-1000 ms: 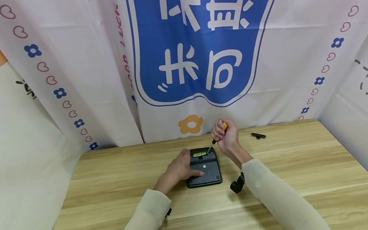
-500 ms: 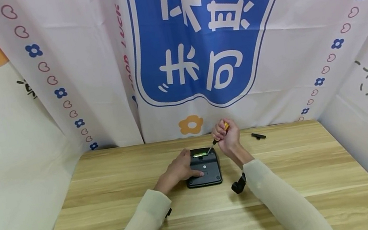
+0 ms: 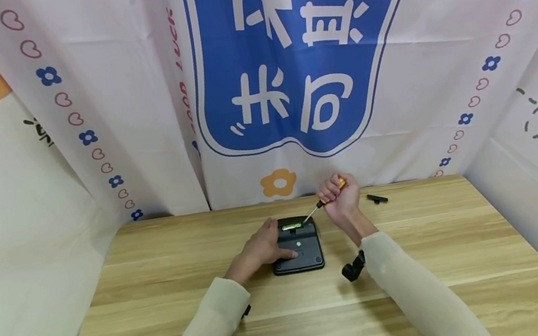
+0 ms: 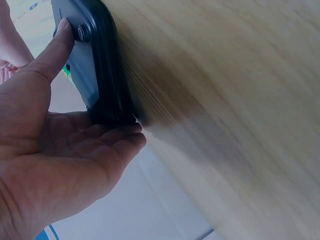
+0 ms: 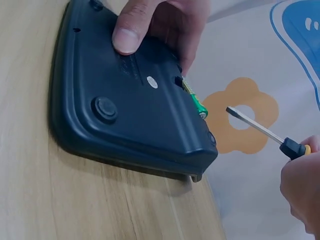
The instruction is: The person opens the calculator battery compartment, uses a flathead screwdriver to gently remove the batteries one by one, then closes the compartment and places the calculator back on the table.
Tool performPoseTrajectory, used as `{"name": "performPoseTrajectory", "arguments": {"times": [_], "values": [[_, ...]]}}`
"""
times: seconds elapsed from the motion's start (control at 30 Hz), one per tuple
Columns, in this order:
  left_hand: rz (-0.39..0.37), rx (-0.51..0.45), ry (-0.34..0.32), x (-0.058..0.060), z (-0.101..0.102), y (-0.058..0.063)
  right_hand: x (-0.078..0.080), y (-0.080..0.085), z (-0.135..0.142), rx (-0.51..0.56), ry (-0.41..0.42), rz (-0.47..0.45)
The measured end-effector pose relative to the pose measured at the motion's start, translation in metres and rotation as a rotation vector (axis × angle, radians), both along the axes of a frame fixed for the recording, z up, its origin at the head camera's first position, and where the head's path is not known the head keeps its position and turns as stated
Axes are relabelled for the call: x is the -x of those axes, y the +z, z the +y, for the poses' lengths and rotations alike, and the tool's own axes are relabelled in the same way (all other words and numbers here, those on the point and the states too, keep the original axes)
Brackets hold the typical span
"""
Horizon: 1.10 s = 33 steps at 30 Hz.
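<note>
A black desk device (image 3: 301, 252), calculator-like, lies face down on the wooden table, with rubber feet on its back. My left hand (image 3: 259, 246) grips its left side, the thumb (image 4: 57, 47) on the back and the fingers at the edge. In a slot near the far edge sits a green battery (image 5: 197, 102); one end stands out of the slot in the right wrist view. My right hand (image 3: 340, 198) grips a flat-blade screwdriver (image 5: 260, 128) by its yellow and black handle. Its tip is apart from the battery in the right wrist view.
To the right of my right hand lies a small black piece (image 3: 377, 198), cover-like, on the table (image 3: 170, 281). A printed cloth (image 3: 148, 123) hangs right behind the table's far edge. Black wrist cameras (image 3: 354, 268) sit at the sleeves.
My right hand has shifted to the right and the screwdriver now slants lower, its tip drawn slightly back from the battery. My left hand and the device have stayed in place.
</note>
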<state>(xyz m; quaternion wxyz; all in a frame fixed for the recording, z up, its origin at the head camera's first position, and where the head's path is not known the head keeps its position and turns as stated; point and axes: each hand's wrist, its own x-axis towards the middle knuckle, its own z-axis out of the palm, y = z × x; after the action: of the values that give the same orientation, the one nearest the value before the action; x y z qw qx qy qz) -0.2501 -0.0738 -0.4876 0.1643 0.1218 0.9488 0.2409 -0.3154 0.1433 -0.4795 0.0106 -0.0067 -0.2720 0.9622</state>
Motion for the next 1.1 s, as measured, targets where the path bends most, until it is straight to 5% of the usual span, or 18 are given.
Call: {"name": "performPoseTrajectory", "arguments": {"times": [0.7,1.1], "values": [[0.006,-0.018,0.003,-0.001,-0.001,-0.001,0.002,-0.002,0.034,0.215,-0.046,-0.185],[0.000,-0.010,0.001,-0.003,0.000,0.002,0.006,-0.003,0.054,0.245,-0.076,-0.251]]}}
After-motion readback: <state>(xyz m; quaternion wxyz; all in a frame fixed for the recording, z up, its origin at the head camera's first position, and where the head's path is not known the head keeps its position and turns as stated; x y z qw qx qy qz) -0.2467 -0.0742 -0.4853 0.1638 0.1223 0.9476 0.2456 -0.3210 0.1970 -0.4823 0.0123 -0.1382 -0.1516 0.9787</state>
